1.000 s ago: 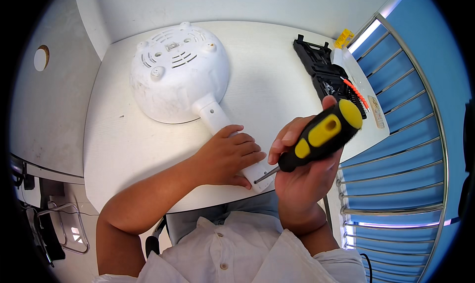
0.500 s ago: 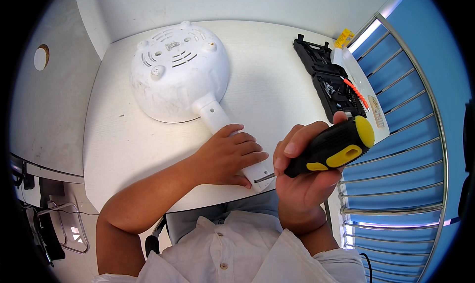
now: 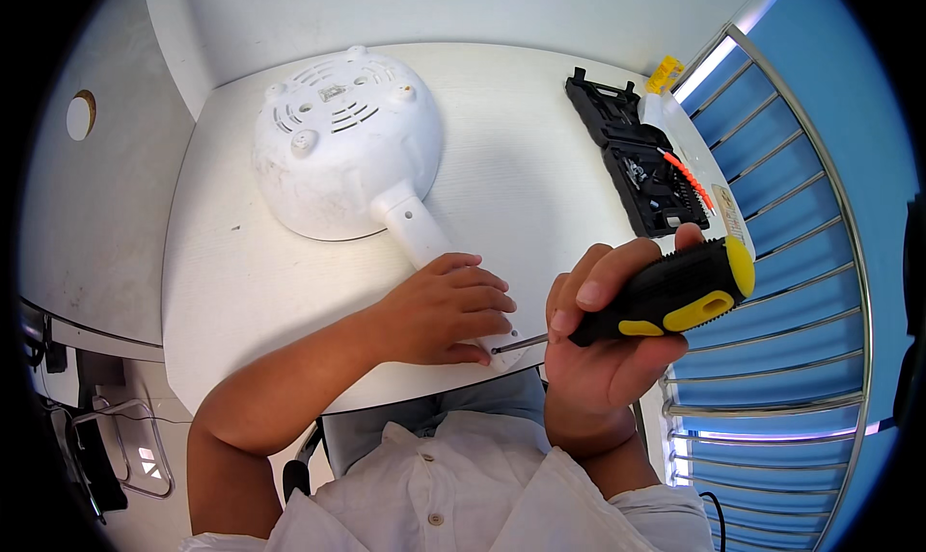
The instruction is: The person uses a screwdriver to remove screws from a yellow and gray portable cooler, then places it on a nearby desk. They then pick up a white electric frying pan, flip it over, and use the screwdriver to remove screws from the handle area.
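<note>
A round white electric pan (image 3: 338,181) lies upside down on the table, showing its vent slots and small feet. Its handle (image 3: 422,239) points toward me at a slant. Over the lower part of that handle my left hand (image 3: 442,309) is closed, holding it down against the table. My right hand (image 3: 603,359) grips a screwdriver (image 3: 661,296) with a thick black and yellow grip. The thin shaft slants left and down, with its tip at a small hole near the handle's end. Whether a screw sits there is too small to tell.
An open black tool case (image 3: 637,150) with bits and small parts lies on the right of the white table (image 3: 511,137). An orange flexible shaft (image 3: 688,180) rests across it, with a yellow package (image 3: 666,74) behind. Metal rails (image 3: 801,306) stand beside the table's right edge.
The screwdriver's grip and my right hand have shifted slightly right, and the shaft now slopes less steeply. Its tip stays by the handle's end. My left hand has hardly moved.
</note>
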A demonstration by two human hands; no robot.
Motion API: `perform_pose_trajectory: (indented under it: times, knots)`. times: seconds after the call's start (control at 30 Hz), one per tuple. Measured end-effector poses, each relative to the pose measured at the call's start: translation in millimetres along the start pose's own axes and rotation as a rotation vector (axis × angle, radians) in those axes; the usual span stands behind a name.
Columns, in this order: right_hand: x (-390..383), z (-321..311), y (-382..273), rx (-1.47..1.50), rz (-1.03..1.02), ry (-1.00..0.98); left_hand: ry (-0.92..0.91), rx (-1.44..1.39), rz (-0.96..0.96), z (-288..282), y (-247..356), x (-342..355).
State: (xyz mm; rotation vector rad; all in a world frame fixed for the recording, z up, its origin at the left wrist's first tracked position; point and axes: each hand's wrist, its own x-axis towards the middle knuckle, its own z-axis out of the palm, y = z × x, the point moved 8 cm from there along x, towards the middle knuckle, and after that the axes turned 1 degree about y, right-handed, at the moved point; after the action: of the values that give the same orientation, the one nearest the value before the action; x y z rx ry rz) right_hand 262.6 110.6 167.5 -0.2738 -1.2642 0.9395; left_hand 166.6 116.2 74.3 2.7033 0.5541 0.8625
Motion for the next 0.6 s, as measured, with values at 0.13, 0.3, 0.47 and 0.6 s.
perform_pose_trajectory:
  times: [0.13,0.3,0.47,0.6]
  knots:
    - [-1.8,3.4,-0.3,0.000,-0.001,-0.012,-0.003,0.008,0.000,1.1,0.6,-0.1]
    - [-6.6,2.1,6.0,0.135,0.021,-0.012,-0.012,0.001,-0.011,1.6,-0.2,-1.0]
    - [-8.5,2.6,7.9,0.123,0.022,-0.023,-0.020,0.012,-0.011,2.4,-0.6,-0.4]
    - [-9.1,2.7,8.6,0.125,0.040,-0.018,-0.022,0.007,-0.012,2.6,-0.6,-0.1]
